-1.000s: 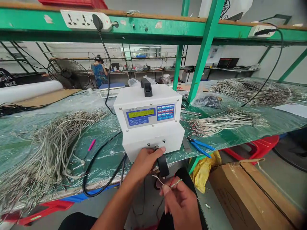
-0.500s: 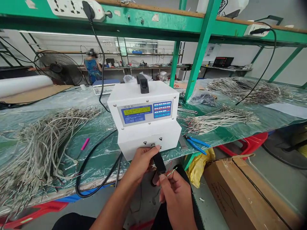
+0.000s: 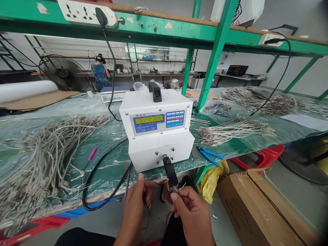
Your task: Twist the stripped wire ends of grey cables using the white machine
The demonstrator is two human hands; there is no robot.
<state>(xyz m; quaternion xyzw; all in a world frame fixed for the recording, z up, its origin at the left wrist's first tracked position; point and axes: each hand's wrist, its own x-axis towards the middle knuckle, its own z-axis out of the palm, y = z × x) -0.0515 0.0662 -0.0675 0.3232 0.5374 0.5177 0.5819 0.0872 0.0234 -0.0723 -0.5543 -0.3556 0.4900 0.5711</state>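
Note:
A white box machine [image 3: 156, 128] with a lit display, a blue keypad and a black top handle stands at the bench's front edge. A black clamp arm [image 3: 169, 172] hangs from its front. My right hand [image 3: 191, 213] pinches thin coloured wires [image 3: 179, 186] just below the clamp arm's tip. My left hand [image 3: 135, 205] is below the bench edge, left of the arm, fingers curled with the thumb up; what it holds is hidden.
A big heap of grey cables [image 3: 48, 157] lies left on the plastic-covered green bench [image 3: 107, 112]; smaller bundles [image 3: 235, 129] lie right. Blue-handled cutters [image 3: 210, 155], a pink pen [image 3: 91, 153], a black power cord [image 3: 107, 160]. Cardboard box [image 3: 258, 208] on the floor. A person [image 3: 100, 73] works far behind.
My left hand has come off the machine's front and dropped below the bench edge. My right hand has brought the wires up to the clamp arm's tip.

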